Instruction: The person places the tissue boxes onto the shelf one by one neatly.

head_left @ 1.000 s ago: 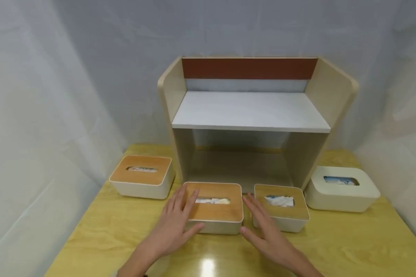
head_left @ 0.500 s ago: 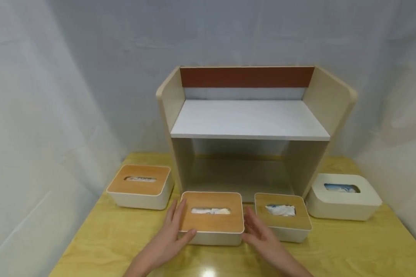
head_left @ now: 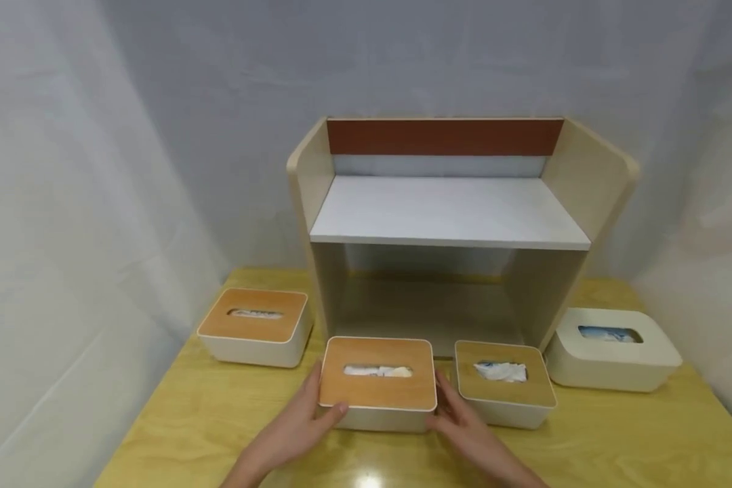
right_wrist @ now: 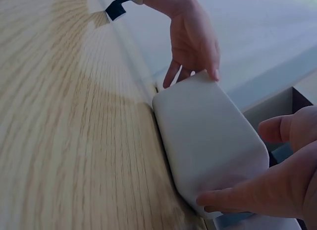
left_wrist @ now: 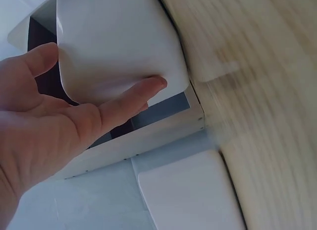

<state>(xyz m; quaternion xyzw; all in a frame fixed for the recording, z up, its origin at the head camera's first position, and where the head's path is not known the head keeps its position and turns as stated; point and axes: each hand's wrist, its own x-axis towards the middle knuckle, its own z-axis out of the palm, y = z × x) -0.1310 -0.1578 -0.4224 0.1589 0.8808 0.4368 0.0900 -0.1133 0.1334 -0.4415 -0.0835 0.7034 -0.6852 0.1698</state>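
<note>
In the head view a white tissue box (head_left: 378, 386) with an orange wood-look lid sits in front of the shelf, between both hands. My left hand (head_left: 295, 420) holds its left end, thumb at the front near the rim and fingers along the side. My right hand (head_left: 466, 430) holds the right end, thumb by the front corner and fingers between it and a smaller tissue box (head_left: 509, 396). The left wrist view shows a finger (left_wrist: 133, 98) lying against the white wall. In the right wrist view, a finger (right_wrist: 220, 196) overlaps the box's lower end.
A two-level shelf unit (head_left: 451, 210) with a white upper board stands behind. Another orange-lidded tissue box (head_left: 253, 339) is at the left, and an all-white one (head_left: 613, 359) at the right. Pale cloth (head_left: 128, 237) hangs around the wooden table (head_left: 177, 420).
My left hand has drawn back from over the lid to the box's left side. The right hand has closed in against the right side. The head view has shifted slightly.
</note>
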